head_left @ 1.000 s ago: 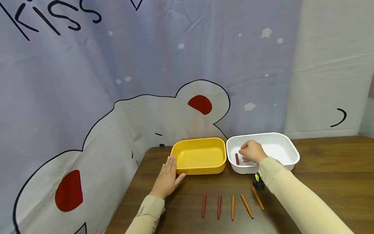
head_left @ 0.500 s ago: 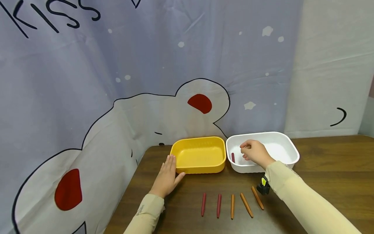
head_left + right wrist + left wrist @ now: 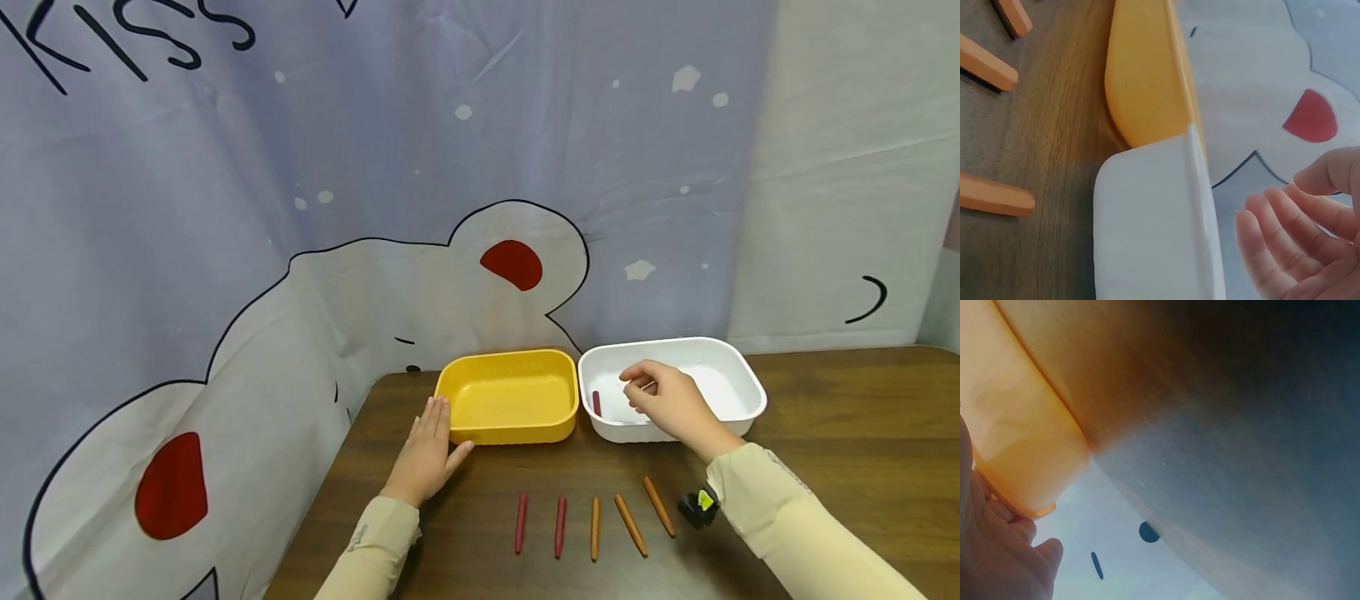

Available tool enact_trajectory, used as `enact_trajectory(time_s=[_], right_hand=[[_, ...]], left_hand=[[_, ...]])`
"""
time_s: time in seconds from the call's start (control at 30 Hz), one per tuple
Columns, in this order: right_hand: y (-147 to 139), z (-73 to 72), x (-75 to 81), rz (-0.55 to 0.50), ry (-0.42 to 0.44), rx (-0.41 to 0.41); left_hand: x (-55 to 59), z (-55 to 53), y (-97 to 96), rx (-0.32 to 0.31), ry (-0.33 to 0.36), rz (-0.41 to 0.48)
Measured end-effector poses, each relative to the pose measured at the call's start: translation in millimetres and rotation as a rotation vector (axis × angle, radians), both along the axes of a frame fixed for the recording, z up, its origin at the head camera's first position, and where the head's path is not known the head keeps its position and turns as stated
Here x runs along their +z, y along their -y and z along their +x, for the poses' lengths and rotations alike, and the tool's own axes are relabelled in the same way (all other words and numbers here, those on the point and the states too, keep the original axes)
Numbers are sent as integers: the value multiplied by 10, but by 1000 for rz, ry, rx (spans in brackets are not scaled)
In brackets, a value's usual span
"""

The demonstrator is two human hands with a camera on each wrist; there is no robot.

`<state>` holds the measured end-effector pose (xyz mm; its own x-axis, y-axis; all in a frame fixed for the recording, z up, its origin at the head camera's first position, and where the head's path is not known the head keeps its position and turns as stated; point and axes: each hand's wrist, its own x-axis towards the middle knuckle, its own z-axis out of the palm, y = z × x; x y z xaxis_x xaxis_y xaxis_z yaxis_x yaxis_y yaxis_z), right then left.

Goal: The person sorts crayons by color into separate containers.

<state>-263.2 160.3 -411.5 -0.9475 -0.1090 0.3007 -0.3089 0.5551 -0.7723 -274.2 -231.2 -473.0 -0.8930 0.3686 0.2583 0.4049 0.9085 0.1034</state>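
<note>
My left hand (image 3: 422, 457) rests its straight fingers against the left side of the yellow tray (image 3: 513, 435). In the left wrist view its fingertips touch the tray's rim (image 3: 1043, 511). My right hand (image 3: 670, 407) is over the white tray (image 3: 637, 431), fingers loosely bent, and the right wrist view shows the hand (image 3: 1310, 231) holding nothing. A short dark red crayon-like stick (image 3: 597, 403) lies at the left inside the white tray; the hand is to its right, not touching it.
On the brown table (image 3: 847, 433), in front of the trays, lie two dark red sticks (image 3: 521, 523) and several orange-brown sticks (image 3: 595, 529). A black wrist device (image 3: 698, 507) hangs below my right cuff. Behind the table hangs a printed curtain (image 3: 420, 125).
My right hand has drawn a little to the right and its fingers have loosened. The red stick in the white tray has shifted slightly left. My left hand stays at the yellow tray.
</note>
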Motion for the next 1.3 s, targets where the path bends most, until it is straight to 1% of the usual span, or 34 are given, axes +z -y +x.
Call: enact_trajectory(time_s=[0.17,0.23,0.4,0.57,0.7,0.9,1.17,1.3], right_hand=[[-16,175,-24,17,-86,-9],[-21,245,-52,19,-105,-18],[-25,392,-127,16,-117,-45],[-22,508,-183,11,-116,-49],[-33,576,-241,13,-105,-56],[-62,637,-338,21,-77,-79],[-90,675,-424,61,41,-87],[-94,686,-465,97,79,-89]], left_hand=[[9,5,-7,5,0,1],[11,4,-14,6,2,5],[19,11,-22,1,-1,14],[25,19,-27,4,-5,13],[20,15,-28,0,-13,16],[9,8,-19,1,-13,15],[1,3,-11,4,-5,21],[-6,3,-7,1,-7,20]])
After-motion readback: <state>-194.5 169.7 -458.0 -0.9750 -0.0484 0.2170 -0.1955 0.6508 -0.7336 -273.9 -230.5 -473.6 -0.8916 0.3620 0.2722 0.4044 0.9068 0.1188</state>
